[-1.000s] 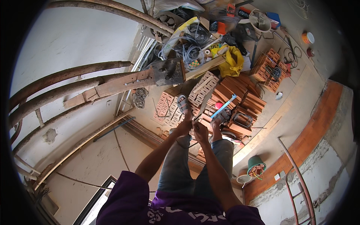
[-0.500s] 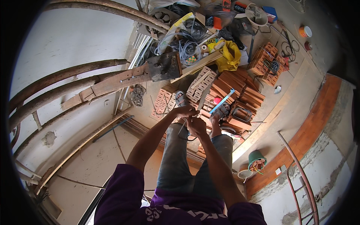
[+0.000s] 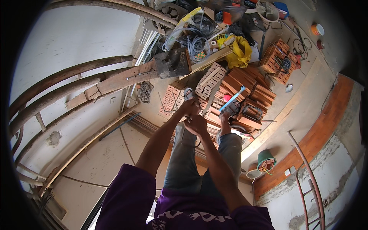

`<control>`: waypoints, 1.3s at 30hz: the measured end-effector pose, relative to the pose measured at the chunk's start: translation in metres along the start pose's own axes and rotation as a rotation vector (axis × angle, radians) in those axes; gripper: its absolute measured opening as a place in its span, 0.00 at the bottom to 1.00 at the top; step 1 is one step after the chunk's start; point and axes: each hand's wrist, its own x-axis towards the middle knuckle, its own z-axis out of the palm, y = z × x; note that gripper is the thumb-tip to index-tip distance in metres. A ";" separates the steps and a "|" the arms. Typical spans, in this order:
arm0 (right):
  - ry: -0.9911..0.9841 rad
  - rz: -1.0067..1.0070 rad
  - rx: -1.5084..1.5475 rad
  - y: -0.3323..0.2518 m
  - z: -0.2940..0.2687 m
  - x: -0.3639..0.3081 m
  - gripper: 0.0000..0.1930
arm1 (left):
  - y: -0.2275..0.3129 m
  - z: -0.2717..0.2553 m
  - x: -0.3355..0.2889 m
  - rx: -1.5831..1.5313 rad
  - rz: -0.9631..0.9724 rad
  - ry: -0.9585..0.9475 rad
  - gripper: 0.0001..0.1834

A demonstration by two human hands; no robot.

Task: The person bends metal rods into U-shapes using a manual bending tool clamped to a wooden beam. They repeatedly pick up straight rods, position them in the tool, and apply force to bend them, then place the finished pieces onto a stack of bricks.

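Note:
My left hand [image 3: 190, 107] is closed, its fingers curled, over the stacked bricks and tiles. Just below it and close beside, my right hand [image 3: 196, 125] is closed too, thumb side toward the left one. What either grips is mostly hidden by the fingers. A thin dark curved wire [image 3: 198, 145] shows under the right hand, against my jeans [image 3: 179, 157]. Beyond the hands lie reddish clay tiles [image 3: 238, 81] and a hollow brick stack [image 3: 211, 81]. A light-blue bar [image 3: 232, 98] lies across the tiles, beside a small red round thing [image 3: 227, 98].
Wooden poles [image 3: 76, 90] and a plank with a dark block [image 3: 172, 63] run along the left. Bags and clear hose [image 3: 197, 45] pile at the back, with a yellow bag [image 3: 239, 53]. A green bucket [image 3: 265, 159] stands right, near a rusty metal frame [image 3: 306, 172].
My left hand has drawn back and turned, its fingers now more curled. The right hand stays close to it. The grey strip seen beyond the hands no longer shows. The view has shifted slightly.

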 end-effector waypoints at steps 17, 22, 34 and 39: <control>-0.040 -0.079 0.092 -0.062 0.003 -0.062 0.20 | -0.081 0.018 -0.064 -0.103 0.073 0.375 0.12; 0.100 -0.139 0.126 -0.027 0.009 -0.054 0.11 | -0.006 -0.015 -0.084 -0.735 -0.527 0.056 0.26; 0.193 -0.027 0.035 -0.017 0.028 -0.049 0.16 | 0.002 0.018 -0.114 -0.648 -0.257 0.640 0.27; 0.211 -0.109 0.126 -0.024 0.028 -0.045 0.15 | 0.012 -0.005 -0.132 -0.548 -0.131 0.563 0.27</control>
